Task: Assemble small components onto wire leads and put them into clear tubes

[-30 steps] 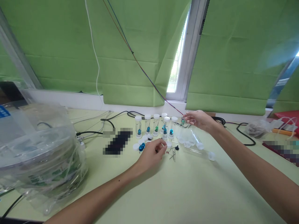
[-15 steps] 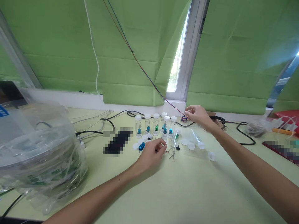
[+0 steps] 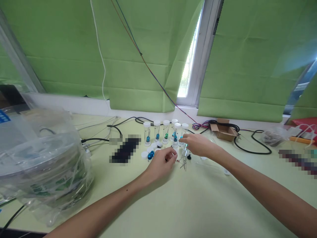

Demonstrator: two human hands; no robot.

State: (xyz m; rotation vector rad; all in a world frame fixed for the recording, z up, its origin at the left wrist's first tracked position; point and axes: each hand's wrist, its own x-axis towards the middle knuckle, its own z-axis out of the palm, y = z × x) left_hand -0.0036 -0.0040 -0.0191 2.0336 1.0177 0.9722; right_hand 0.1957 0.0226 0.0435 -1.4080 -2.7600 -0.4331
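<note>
My left hand (image 3: 163, 161) rests on the table with its fingers curled and thumb close to the fingertips; what they hold, if anything, is hidden. Beside it lie blue round pieces (image 3: 150, 154) and white caps (image 3: 144, 155). My right hand (image 3: 199, 144) reaches in from the right, fingers bent together and pointing down by the front tubes; whatever is between them is hidden. Several clear tubes with white caps stand upright behind, including a tube with a green piece (image 3: 166, 132) and a tube with a blue piece (image 3: 147, 134). Thin metal pins (image 3: 183, 162) and a black piece (image 3: 189, 157) lie between my hands.
A large plastic-wrapped spool (image 3: 44, 165) fills the left side. A dark pixelated object (image 3: 125, 150) lies left of the tubes. At the back right are an open cardboard box (image 3: 224, 132) and black cables (image 3: 252, 150). A clear plastic bag (image 3: 272, 135) sits farther right.
My right hand has moved left and toward me, from the back by the coiled wires to the front tubes. The cardboard box is now uncovered. My left hand has hardly moved.
</note>
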